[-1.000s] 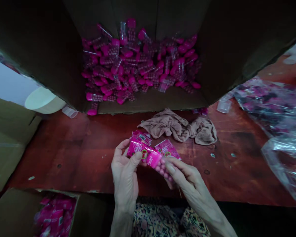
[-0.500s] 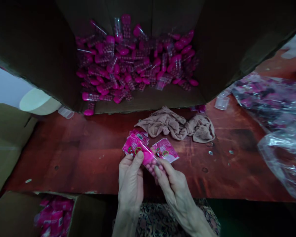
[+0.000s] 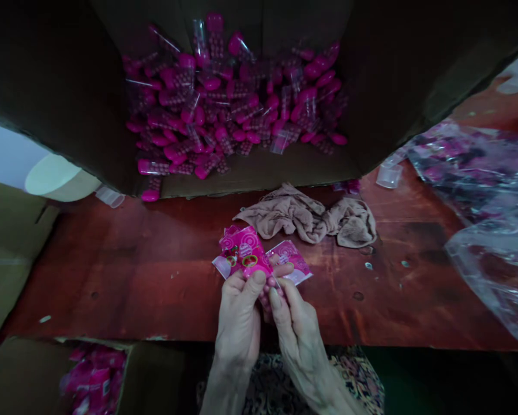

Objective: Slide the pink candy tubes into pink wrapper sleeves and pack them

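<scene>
Over the table's front part, my left hand is closed with its thumb on the pink cap end of a clear candy tube filled with small pink balls. My right hand pinches the ball-filled lower part of the same tube. A printed pink wrapper stands up beyond the cap; whether it is around the tube or behind it, I cannot tell. More flat pink wrappers lie on the table just past my fingers.
A large cardboard box holds many pink-capped tubes. A crumpled cloth lies before it. Plastic bags lie right; a white bowl and clear cup stand left. A lower-left box holds wrapped pink tubes.
Both hands have come closer together, the left one shifting right. The tube's ball-filled part is now more covered by my fingers, and the printed pink wrapper shows more fully above them.
</scene>
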The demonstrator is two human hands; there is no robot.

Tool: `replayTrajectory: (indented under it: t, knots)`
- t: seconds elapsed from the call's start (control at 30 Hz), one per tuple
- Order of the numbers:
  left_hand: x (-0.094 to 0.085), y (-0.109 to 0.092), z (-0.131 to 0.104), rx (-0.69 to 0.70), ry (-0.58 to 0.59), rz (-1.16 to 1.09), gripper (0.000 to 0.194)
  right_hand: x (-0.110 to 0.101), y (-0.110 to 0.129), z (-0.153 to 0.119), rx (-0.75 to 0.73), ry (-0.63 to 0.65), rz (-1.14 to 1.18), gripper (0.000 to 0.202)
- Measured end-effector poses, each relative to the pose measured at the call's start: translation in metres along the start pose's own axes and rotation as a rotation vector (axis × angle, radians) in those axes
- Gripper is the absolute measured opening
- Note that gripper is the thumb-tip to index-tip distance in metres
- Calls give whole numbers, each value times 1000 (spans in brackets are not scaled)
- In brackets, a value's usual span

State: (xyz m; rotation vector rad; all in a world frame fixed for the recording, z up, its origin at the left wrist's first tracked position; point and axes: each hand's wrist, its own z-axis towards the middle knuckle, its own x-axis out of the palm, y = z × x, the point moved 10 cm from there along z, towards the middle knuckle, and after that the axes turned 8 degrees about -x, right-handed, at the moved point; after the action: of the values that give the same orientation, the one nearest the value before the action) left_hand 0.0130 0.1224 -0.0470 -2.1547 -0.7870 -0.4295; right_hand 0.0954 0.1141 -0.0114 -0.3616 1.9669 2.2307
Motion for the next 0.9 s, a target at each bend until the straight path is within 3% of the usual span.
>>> replayTrajectory:
  t: [0.17, 0.3, 0.47, 0.67, 0.9]
  knots:
    - [2, 8, -1, -21, -13, -8, 18, -1, -6, -3, -25, -9, -24, 25]
    - [3, 2, -4, 4, -5, -66, 18, -3, -7, 1, 33, -33, 93, 23]
    - [-5, -4, -9, 64, -93, -92, 19, 0, -6, 1, 64, -57, 172, 24]
    - [-2, 9, -18, 44, -92, -88, 17, 3, -6, -12, 87, -97, 187, 24]
    - [-12, 1, -27, 115, -132, -180, 9, 6, -3, -13, 60, -129, 246, 23]
